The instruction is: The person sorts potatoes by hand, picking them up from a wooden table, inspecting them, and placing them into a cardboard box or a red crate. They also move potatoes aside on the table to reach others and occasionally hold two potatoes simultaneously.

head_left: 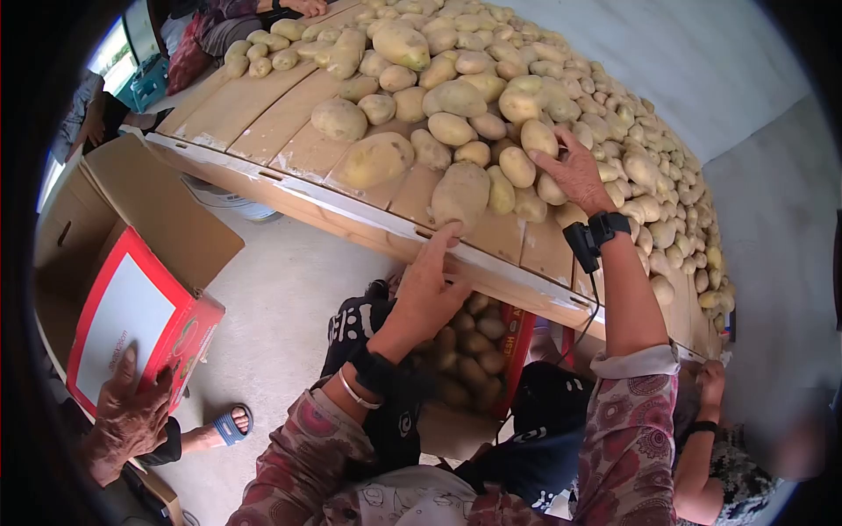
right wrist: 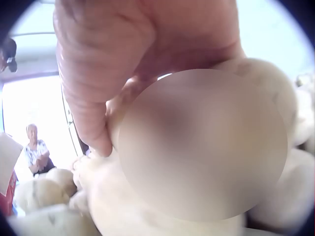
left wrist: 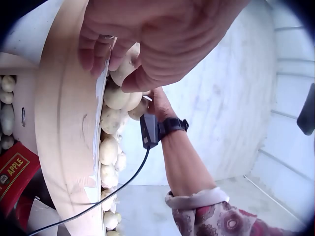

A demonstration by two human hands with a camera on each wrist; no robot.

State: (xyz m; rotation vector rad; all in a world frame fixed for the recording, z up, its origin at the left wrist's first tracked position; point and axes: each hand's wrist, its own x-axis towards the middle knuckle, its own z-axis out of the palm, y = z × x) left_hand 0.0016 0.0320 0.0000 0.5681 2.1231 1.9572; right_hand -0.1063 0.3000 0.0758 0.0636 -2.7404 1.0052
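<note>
Potatoes of many sizes lie heaped on a wooden table. My right hand [head_left: 579, 173] reaches into the heap and grips a potato [head_left: 538, 137] between thumb and fingers. In the right wrist view, a blurred round patch covers much of what lies under that hand [right wrist: 147, 54]. My left hand [head_left: 431, 289] is at the table's front edge, fingers loosely bent, its fingertips right at the lower end of a large potato [head_left: 460, 195]. The left wrist view shows this hand [left wrist: 162, 39] over the edge, with nothing held in it.
Below the table edge stands a red-sided box [head_left: 517, 351] of potatoes. At left, another person's hand [head_left: 132, 412] rests on an open cardboard box [head_left: 132, 324]. More people sit around the table [head_left: 289, 131]. A cable [left wrist: 133, 177] hangs from my right wrist device.
</note>
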